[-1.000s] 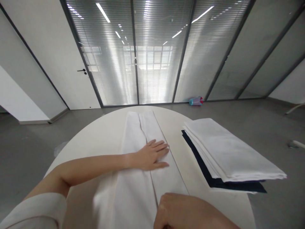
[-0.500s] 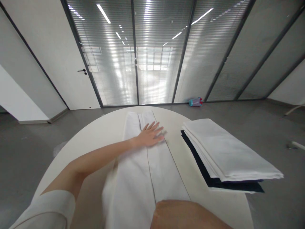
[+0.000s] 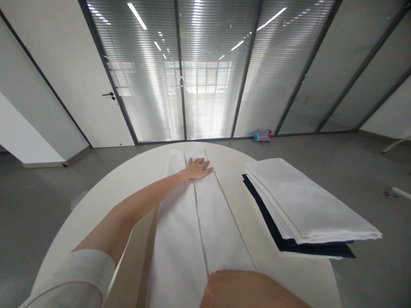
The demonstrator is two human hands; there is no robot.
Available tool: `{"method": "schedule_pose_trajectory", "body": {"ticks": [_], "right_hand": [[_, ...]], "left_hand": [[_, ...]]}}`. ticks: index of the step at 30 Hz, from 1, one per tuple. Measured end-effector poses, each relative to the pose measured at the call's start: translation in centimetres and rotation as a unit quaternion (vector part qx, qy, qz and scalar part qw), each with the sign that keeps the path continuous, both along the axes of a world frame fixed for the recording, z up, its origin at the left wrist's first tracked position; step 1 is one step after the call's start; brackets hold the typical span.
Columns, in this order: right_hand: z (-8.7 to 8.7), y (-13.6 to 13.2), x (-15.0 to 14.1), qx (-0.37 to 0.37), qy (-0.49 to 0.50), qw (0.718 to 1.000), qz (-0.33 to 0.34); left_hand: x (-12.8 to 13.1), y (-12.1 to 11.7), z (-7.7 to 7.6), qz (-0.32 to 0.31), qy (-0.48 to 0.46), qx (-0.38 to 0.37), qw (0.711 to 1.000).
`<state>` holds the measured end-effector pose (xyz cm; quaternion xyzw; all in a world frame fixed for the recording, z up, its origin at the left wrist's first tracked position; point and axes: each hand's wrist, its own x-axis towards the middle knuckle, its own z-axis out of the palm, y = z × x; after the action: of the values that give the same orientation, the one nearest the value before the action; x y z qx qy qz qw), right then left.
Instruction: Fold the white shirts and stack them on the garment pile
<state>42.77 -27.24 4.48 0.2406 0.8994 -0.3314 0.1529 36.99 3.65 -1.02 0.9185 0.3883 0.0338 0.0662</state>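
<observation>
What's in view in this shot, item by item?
folded cloth: 1, white, lengthwise on the table under both hands
folded cloth stack: 1, white, on the table's right side
folded cloth: 1, dark navy, under that stack
round table: 1, white, centre
door: 1, white, far wall, left
door handle: 1, black, on the door
glass partition with blinds: 1, grey-silver, far wall
cylindrical object: 1, blue and pink, on the floor by the partition
floor: 1, grey, around the table
sleeve: 1, white, on the left arm
left hand: 1, flat on the cloth's far end
right hand: 1, at the cloth's near end
</observation>
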Motion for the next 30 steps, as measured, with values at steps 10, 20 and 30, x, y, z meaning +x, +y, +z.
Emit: {"method": "schedule_pose_trajectory", "body": {"ticks": [10,20,30], "right_hand": [[0.7,0.1,0.3,-0.010,0.015,1.000,-0.014],[0.0,0.1,0.2,0.011,0.023,0.999,-0.021],[-0.2,0.2,1.2,-0.017,0.087,0.996,-0.029]], "left_hand": [[2.0,5.0,-0.6,0.133,0.028,-0.005,0.991],[4.7,5.8,0.1,0.140,-0.029,0.048,0.989],[4.5,6.3,1.0,0.096,-0.147,-0.012,0.984]]}}
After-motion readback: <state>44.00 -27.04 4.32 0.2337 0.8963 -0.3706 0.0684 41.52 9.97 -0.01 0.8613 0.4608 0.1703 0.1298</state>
